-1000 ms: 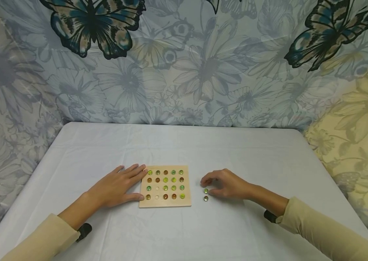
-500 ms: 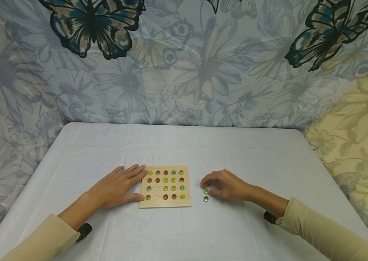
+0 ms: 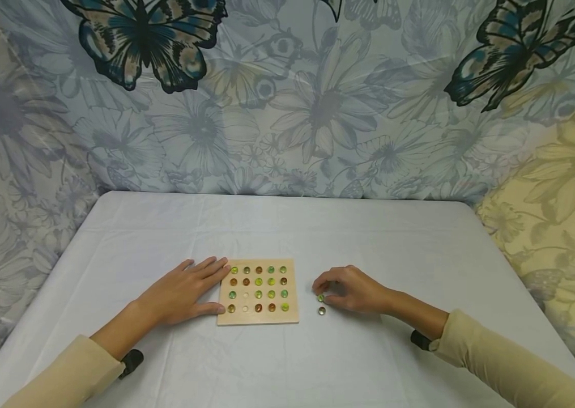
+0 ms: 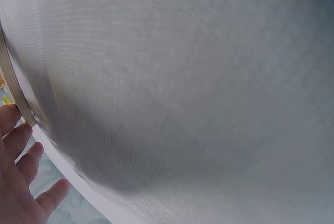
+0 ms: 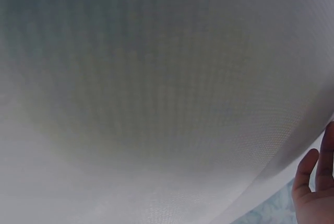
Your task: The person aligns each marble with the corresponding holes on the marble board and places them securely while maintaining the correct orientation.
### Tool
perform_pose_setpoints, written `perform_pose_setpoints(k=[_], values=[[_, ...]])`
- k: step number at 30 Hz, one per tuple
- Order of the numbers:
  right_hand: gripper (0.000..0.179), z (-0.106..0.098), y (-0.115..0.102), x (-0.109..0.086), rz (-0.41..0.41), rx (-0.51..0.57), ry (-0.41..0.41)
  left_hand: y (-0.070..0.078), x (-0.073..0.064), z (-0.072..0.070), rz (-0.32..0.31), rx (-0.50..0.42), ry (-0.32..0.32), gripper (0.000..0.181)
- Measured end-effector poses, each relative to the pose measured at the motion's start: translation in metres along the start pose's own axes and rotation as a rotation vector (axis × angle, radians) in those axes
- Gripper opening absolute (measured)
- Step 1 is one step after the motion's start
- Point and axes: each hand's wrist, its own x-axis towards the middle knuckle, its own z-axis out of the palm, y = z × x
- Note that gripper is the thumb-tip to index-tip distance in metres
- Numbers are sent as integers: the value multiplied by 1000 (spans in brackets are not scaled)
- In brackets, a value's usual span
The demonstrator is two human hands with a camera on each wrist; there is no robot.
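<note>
In the head view a square wooden board (image 3: 262,321) lies on the white table, with rows of green and brown glass marbles in its hollows. Two hollows in its second column show bare wood. My left hand (image 3: 185,292) rests along the board's left side, fingers straight, the thumb and fingertips on its edge. The left wrist view shows those fingers (image 4: 27,164) beside the board's rim. To the right of the board, my right hand (image 3: 356,289) pinches a green marble (image 3: 320,298) between thumb and curled fingers, low at the tabletop. Just below it lies a brownish clear marble (image 3: 322,310).
A white cloth (image 3: 287,226) covers the table, whose far edge meets a curtain (image 3: 287,141) printed with flowers and butterflies. Dark wrist cameras sit under both sleeves. The right wrist view is mostly cloth, with a few fingers (image 5: 305,177) at its right edge.
The green marble has shifted slightly left and deeper between the right thumb and fingers. The left hand, the board and the brownish marble stay as they were.
</note>
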Motion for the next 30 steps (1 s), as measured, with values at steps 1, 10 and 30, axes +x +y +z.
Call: perform_pose_setpoints(k=[1, 10, 30], values=[[26, 0, 0, 0, 2, -2, 0, 0, 0, 0, 0, 0, 0, 83], [24, 0, -4, 5, 12, -9, -1, 0, -1, 1, 0, 0, 2, 82], [28, 6, -17, 25, -23, -8, 36, -3, -1, 4, 1, -1, 7, 83]])
